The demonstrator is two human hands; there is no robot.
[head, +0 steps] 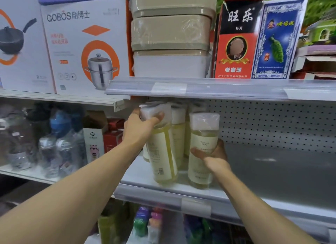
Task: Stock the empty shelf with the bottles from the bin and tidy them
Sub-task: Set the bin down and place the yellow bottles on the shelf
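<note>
Both hands are working at the centre of the frame: the left hand (138, 129) is gripping the tilted bottle (161, 149) just under its white cap, and the right hand (212, 157) is wrapping around the upright bottle (201, 152) at mid-label on the shelf (263, 174). Full of yellowish liquid, they are probably heavy, rigid and slick, so gripping the body seems safest. Their labels are reading too blurred; the box (80, 43) at upper left is showing "GOBOS".
</note>
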